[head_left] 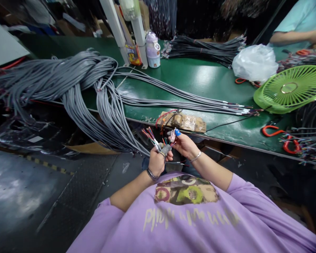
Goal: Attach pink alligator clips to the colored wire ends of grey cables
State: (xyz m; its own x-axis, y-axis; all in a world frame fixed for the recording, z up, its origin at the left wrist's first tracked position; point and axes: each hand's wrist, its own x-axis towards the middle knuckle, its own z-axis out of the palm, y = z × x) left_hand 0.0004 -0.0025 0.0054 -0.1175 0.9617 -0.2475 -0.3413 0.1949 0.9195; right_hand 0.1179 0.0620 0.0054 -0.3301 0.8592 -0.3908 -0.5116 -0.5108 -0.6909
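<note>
My left hand [157,161] is closed around the end of a grey cable [142,147], with a dark covering on its thumb. Thin coloured wires [149,135] fan out above that fist, and a white sleeve sits at their base. More short wire ends poke out near the thumb. Close by on the right, my right hand [185,144] has its fingertips pinched together beside these wires, wearing a blue covering and pinkish ones. Whatever lies between those fingertips is too small to make out. The grey cable runs back to a large bundle [81,70] draped over the table edge.
On the green table [200,79] stand a purple bottle [153,51], a green fan [289,88] and a white plastic bag [255,63]. A taped cardboard piece [186,121] lies at the front edge. Black cables [202,49] lie behind. A co-worker's arm [292,37] shows at right.
</note>
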